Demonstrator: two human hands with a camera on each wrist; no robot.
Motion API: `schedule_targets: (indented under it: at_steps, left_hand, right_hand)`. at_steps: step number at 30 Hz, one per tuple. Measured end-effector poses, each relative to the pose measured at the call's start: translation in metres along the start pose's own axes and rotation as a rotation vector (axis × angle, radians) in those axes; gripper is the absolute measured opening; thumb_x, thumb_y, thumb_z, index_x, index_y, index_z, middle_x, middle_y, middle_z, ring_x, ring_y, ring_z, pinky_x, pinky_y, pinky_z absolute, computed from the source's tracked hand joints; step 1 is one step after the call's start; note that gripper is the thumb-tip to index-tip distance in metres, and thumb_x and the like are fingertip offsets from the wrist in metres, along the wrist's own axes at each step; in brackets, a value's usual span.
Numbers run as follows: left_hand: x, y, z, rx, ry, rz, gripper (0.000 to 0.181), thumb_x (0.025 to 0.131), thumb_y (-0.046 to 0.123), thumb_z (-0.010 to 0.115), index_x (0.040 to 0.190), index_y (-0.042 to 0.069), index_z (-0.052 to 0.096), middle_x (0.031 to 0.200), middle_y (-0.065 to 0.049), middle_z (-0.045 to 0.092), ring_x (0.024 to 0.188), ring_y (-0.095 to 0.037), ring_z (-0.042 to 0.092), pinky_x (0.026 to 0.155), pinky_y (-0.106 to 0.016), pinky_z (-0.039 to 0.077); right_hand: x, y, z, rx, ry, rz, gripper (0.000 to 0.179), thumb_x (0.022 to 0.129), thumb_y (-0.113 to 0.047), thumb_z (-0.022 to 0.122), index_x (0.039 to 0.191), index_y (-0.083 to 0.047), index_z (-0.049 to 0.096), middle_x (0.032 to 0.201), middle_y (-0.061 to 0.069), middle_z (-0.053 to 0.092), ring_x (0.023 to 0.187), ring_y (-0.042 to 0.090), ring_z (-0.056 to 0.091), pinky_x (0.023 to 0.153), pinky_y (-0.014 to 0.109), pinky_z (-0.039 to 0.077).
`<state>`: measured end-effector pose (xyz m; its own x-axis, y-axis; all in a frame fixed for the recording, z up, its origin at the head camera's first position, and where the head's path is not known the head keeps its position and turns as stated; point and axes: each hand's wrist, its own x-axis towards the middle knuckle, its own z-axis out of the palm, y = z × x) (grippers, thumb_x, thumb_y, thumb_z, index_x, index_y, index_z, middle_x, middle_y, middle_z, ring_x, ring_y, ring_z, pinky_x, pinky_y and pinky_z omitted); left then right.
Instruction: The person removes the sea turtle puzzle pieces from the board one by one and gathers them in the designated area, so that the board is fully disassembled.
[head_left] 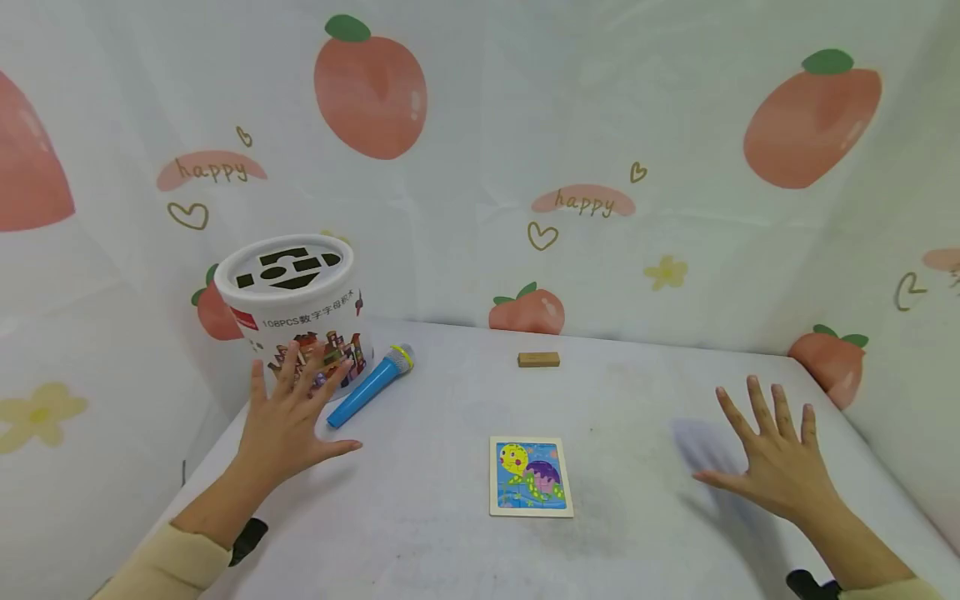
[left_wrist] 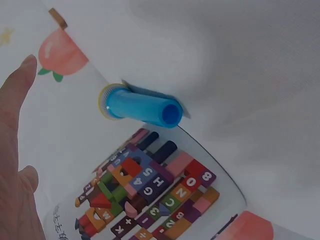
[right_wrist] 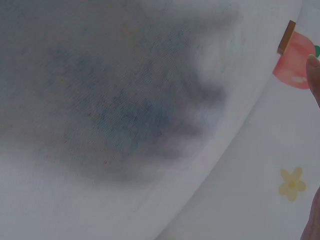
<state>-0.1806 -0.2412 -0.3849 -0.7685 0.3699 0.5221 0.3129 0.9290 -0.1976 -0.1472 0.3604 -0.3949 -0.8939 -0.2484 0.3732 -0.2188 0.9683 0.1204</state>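
Note:
My left hand [head_left: 288, 421] is spread with straight fingers in front of the white bucket [head_left: 300, 312], holding nothing. Beside the bucket lies a blue toy microphone [head_left: 367, 390] with a grey and yellow head; the left wrist view shows the hollow end of its handle [left_wrist: 145, 107]. On the right, my right hand [head_left: 780, 458] hovers over the table with fingers fanned out and nothing in them, its shadow falling on the cloth. Between the hands a square turtle puzzle [head_left: 531, 477] in a pale frame lies flat. Farther back lies a small wooden block [head_left: 538, 359].
A white cloth covers the table [head_left: 450, 392]. Behind and at both sides hangs a white curtain [head_left: 480, 167] printed with peaches, hearts and flowers. The bucket's lid [head_left: 288, 267] has dark cut-out shapes and stands at the back left.

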Motion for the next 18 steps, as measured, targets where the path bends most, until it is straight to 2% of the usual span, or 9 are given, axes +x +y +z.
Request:
schedule_targets:
  at_steps: [4,11,16,18]
  left_hand:
    - [0.003,0.004,0.005,-0.010,0.001,0.014,0.106,0.065,0.092,0.005,0.150,0.031,0.008,0.158,-0.006,-0.011,0.143,-0.036,-0.005,0.109,-0.066,-0.002]
    - [0.008,0.011,0.010,0.018,-0.020,0.040,0.105,0.065,0.093,0.011,0.150,0.033,0.000,0.158,-0.008,-0.008,0.144,-0.036,-0.003,0.108,-0.067,0.002]
    - [0.014,0.021,0.011,0.003,-0.047,0.043,0.112,0.062,0.087,0.048,0.151,0.029,0.012,0.158,-0.006,-0.011,0.144,-0.036,-0.002,0.108,-0.067,0.003]
    - [0.015,0.025,0.012,-0.013,-0.066,0.044,0.117,0.058,0.081,0.060,0.151,0.030,0.010,0.158,-0.004,-0.013,0.144,-0.035,-0.002,0.108,-0.067,0.004]
  right_hand:
    - [0.004,-0.004,0.006,0.013,0.014,-0.015,0.116,0.064,-0.072,0.064,0.151,-0.030,-0.001,0.157,0.009,-0.015,0.142,0.035,-0.016,0.109,0.060,-0.016]
    - [0.010,-0.013,0.012,0.031,0.010,-0.037,0.116,0.064,-0.074,0.062,0.151,-0.030,-0.001,0.157,0.009,-0.015,0.143,0.034,-0.016,0.109,0.060,-0.015]
    - [0.018,-0.019,0.015,0.044,0.022,-0.064,0.115,0.064,-0.074,0.062,0.151,-0.029,0.001,0.157,0.009,-0.012,0.143,0.036,-0.012,0.110,0.063,-0.009]
    - [0.019,-0.023,0.016,0.049,0.020,-0.070,0.115,0.064,-0.074,0.062,0.151,-0.029,0.001,0.157,0.009,-0.012,0.143,0.037,-0.011,0.110,0.064,-0.007]
